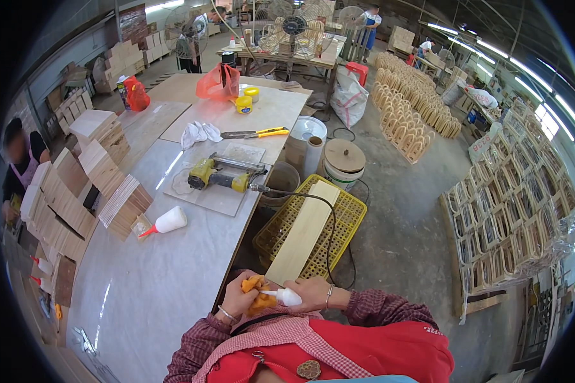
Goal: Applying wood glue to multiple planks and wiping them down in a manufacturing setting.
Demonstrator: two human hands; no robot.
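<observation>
In front of my body, both hands are closed and close together. My left hand [238, 296] grips a crumpled orange cloth [260, 302]. A white squeeze bottle [290, 297] is in my right hand [314, 293], its thin nozzle pointing left into the cloth. My fingers partly hide both things. Just beyond my hands, a pale wooden board [305, 230] lies lengthwise across a yellow plastic crate [352, 220]. On the table [166, 274] to the left lies another white glue bottle [171, 219] with a red tip, beside stacked wood blocks [126, 207].
A yellow-black nail gun [220, 177] rests on a thin board, its hose [329, 214] hanging past the crate. Beyond are a utility knife [255, 133], a white rag [200, 134] and a red plastic bag [218, 83]. Wrapped wooden frames [514, 204] stand right; a co-worker [25, 156] is far left.
</observation>
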